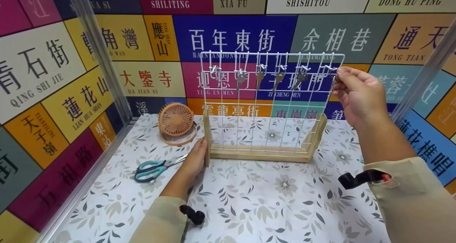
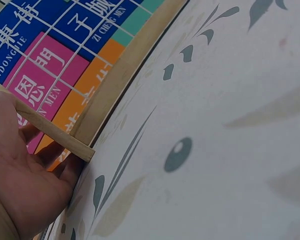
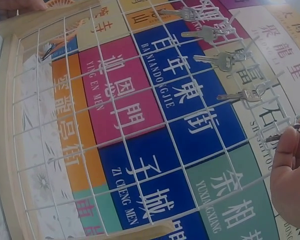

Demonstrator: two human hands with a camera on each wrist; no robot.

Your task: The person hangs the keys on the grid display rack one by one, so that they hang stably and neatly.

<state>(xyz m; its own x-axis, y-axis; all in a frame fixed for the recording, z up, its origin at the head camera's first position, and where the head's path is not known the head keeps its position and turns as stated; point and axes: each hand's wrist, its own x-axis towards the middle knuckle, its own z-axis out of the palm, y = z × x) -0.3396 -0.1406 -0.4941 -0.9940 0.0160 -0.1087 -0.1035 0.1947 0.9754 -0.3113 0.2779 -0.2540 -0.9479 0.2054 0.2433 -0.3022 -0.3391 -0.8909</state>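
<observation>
A white wire grid rack (image 1: 272,103) stands upright in a wooden base (image 1: 260,154). Several silver keys, one of them a key (image 1: 261,73) near the middle, hang from hooks along its upper part. My left hand (image 1: 196,156) grips the left wooden upright of the stand; in the left wrist view, the fingers reach behind the upright (image 2: 55,131). At the rack's upper right corner, my right hand (image 1: 361,95) pinches a small key (image 3: 274,137) beside the last hook. The fingers hide most of that key.
Teal-handled scissors (image 1: 151,170) lie left of the stand, their tips close to my left hand. Behind them is an orange round fan (image 1: 176,119). A floral cloth (image 1: 263,203) covers the table. Walls of colourful sign panels (image 1: 235,36) stand behind and at the sides.
</observation>
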